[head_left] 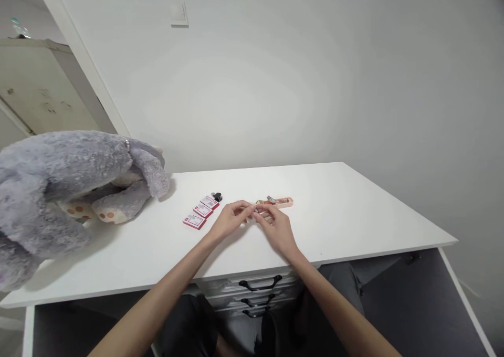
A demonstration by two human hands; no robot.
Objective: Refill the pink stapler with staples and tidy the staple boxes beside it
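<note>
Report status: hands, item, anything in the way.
Left hand and right hand meeting, fingertips pinching. Small object between them, too small to identify. Pink tray close behind right hand; red-and-white boxes left of left hand.

We're in what looks like a home, folks: big grey plush toy slumped on this white desk, pale cupboard over left!
</note>
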